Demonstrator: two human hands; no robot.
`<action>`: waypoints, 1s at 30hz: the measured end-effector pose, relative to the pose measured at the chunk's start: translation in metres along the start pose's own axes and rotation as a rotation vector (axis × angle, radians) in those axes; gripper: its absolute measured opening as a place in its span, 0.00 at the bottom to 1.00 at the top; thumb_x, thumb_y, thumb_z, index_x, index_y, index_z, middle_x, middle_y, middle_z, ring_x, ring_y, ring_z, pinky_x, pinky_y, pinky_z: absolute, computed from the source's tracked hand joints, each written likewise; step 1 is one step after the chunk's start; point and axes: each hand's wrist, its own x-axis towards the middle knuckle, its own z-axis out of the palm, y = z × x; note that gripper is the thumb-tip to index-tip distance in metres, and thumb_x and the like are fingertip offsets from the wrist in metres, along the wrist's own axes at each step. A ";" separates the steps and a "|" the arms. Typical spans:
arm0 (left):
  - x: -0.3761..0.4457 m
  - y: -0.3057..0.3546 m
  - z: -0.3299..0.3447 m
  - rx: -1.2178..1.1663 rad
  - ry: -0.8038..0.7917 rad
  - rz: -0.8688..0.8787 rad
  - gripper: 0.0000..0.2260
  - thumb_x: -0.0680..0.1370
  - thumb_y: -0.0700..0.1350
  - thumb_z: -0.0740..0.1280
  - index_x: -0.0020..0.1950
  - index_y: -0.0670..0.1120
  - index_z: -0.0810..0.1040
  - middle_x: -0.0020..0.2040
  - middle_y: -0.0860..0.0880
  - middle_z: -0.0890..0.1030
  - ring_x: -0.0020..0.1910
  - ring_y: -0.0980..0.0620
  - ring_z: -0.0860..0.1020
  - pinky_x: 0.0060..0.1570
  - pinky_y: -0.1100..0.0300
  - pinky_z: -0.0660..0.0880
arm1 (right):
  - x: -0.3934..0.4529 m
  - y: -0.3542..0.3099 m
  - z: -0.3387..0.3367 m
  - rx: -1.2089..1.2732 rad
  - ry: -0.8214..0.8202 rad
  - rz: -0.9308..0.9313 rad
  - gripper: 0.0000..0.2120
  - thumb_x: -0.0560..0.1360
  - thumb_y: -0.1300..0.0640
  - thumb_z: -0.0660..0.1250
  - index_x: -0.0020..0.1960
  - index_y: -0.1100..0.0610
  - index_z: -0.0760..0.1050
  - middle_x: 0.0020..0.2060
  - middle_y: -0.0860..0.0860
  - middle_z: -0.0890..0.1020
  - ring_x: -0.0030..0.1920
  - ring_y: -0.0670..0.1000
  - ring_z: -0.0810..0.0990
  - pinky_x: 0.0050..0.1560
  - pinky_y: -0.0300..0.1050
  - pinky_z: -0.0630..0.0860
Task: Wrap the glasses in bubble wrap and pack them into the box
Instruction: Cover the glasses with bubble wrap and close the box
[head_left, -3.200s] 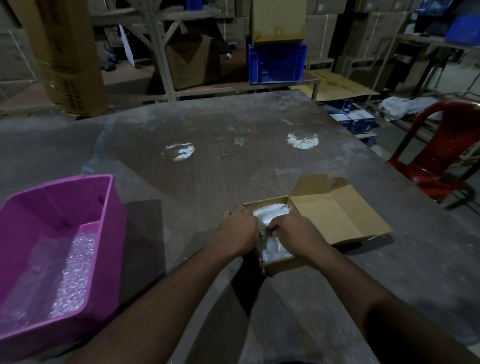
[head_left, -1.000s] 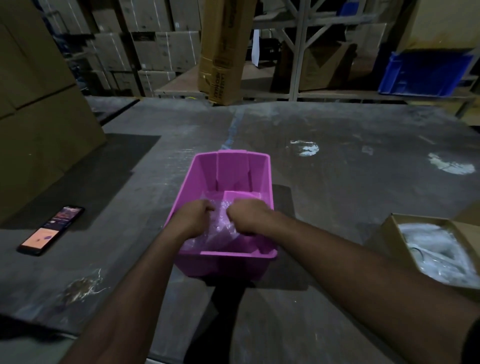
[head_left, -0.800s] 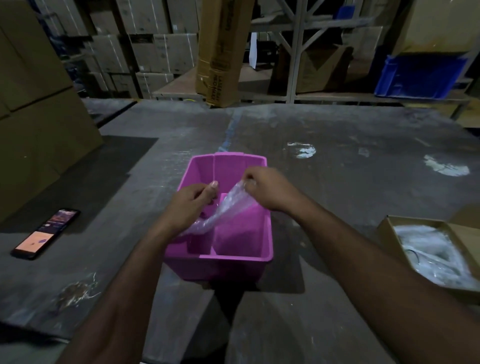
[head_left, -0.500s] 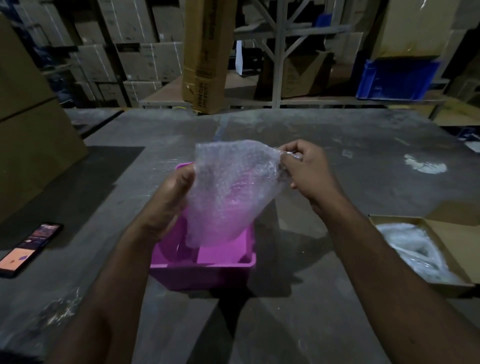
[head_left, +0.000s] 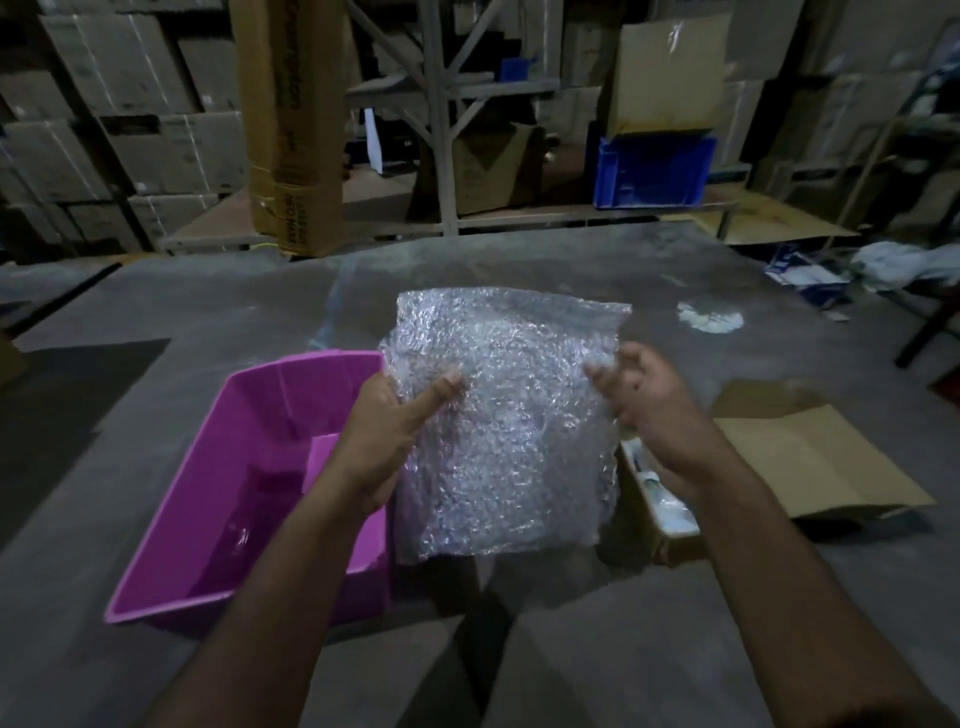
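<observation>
A clear sheet of bubble wrap (head_left: 504, 421) hangs spread out above the table between my hands. My left hand (head_left: 387, 431) grips its left edge, thumb pressed on the front. At the sheet's right edge my right hand (head_left: 641, 402) has its fingers curled and blurred, and I cannot tell whether it grips the sheet. The open cardboard box (head_left: 660, 543) sits just right of the sheet, mostly hidden by my right forearm, with white wrapped contents (head_left: 667, 512) showing inside. Its flap (head_left: 815, 462) lies flat to the right. No bare glass is clearly visible.
A pink plastic bin (head_left: 208, 467) stands at the left on the grey table (head_left: 597, 649), with something clear faintly visible in its bottom. Behind the table are shelves with cartons, a tall cardboard box (head_left: 291, 124) and a blue crate (head_left: 652, 171).
My hands left the cardboard box, reached into the pink bin, lifted out a bubble wrap sheet and spread it. The view has swung right, bringing the box back beside the sheet.
</observation>
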 end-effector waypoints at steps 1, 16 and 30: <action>0.003 -0.004 0.009 -0.013 -0.004 -0.020 0.29 0.73 0.52 0.77 0.67 0.38 0.75 0.64 0.44 0.82 0.65 0.52 0.79 0.69 0.52 0.73 | -0.001 0.009 -0.007 0.051 0.010 0.009 0.37 0.69 0.40 0.77 0.71 0.53 0.69 0.62 0.54 0.80 0.59 0.54 0.80 0.55 0.53 0.80; 0.021 -0.042 0.077 0.019 -0.022 -0.105 0.22 0.72 0.55 0.75 0.63 0.56 0.74 0.62 0.55 0.82 0.61 0.56 0.81 0.65 0.48 0.75 | -0.013 0.046 -0.071 0.318 0.372 -0.058 0.20 0.75 0.65 0.72 0.62 0.55 0.69 0.48 0.52 0.80 0.47 0.50 0.81 0.44 0.40 0.79; 0.021 -0.038 0.087 0.075 -0.230 0.029 0.33 0.71 0.41 0.75 0.75 0.53 0.72 0.70 0.63 0.73 0.69 0.68 0.70 0.64 0.65 0.72 | -0.017 0.063 -0.108 0.117 0.120 -0.103 0.17 0.67 0.65 0.78 0.45 0.55 0.70 0.45 0.62 0.73 0.47 0.56 0.75 0.46 0.47 0.81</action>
